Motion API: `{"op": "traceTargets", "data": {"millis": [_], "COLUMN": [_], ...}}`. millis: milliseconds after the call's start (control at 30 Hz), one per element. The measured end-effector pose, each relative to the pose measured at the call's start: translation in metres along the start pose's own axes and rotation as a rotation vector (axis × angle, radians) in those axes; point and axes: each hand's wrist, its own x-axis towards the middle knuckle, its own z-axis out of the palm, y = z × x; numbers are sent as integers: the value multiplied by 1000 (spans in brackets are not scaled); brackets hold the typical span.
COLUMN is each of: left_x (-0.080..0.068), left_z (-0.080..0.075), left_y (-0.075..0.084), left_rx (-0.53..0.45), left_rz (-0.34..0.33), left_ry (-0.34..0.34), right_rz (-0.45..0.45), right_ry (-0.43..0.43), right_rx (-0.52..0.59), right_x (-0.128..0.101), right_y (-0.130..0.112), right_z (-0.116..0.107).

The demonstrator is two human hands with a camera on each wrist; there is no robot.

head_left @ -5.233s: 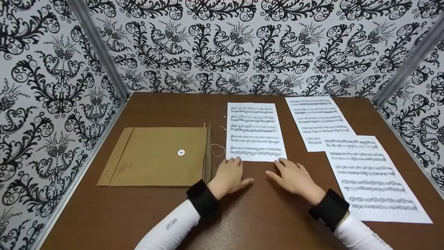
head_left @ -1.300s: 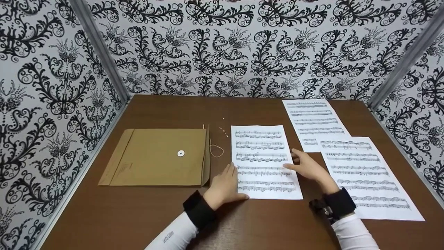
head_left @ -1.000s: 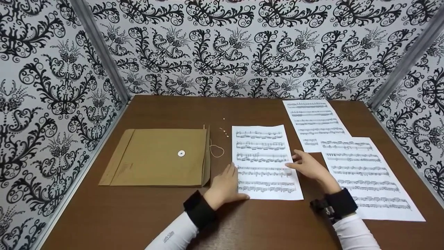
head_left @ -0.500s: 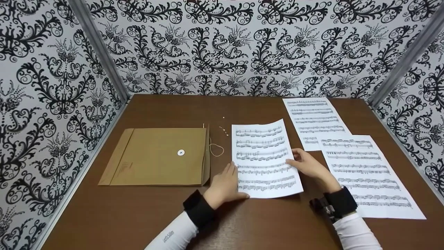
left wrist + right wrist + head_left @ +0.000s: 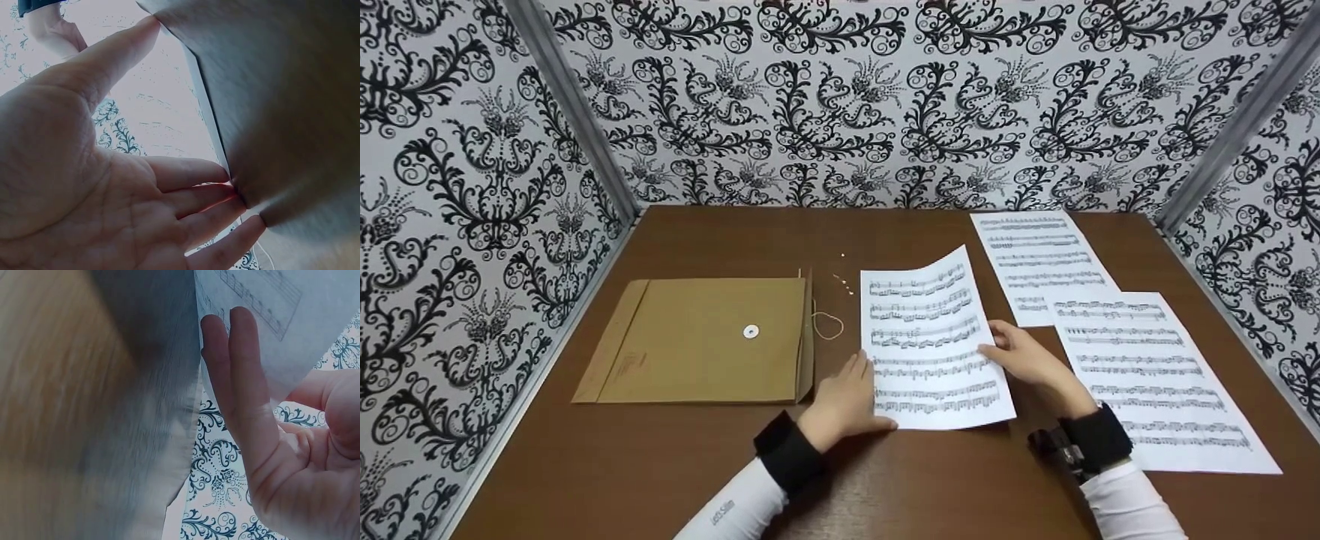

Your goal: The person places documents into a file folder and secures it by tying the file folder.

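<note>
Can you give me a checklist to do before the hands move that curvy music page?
1. Right hand pinches the music page by its right edge: ok.
2. Left hand is at the page's left edge, fingers straight: ok.
3. Page lies flat: not ok, its right side is raised and bent.
4. Page is apart from the far page and near page: ok.
5. String is off the visible button: ok.
6. Inside of the envelope is empty: cannot tell.
</note>
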Motion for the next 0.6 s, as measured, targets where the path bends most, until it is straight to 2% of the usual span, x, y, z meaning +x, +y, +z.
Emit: {"op": "traceTargets", "data": {"millis": [367, 600], "left_x": [0, 2], "left_z": [1, 2], "left_y": [-5, -6], "left_rx": [9, 24], "left_rz": [51, 41], "left_ry": [39, 33], "right_rz": [-17, -23], "right_ry": [-7, 3], "right_rx": [62, 51], "right_x": [-1, -1], "right_y": [-1, -4], "right_z": [-2, -4]}}
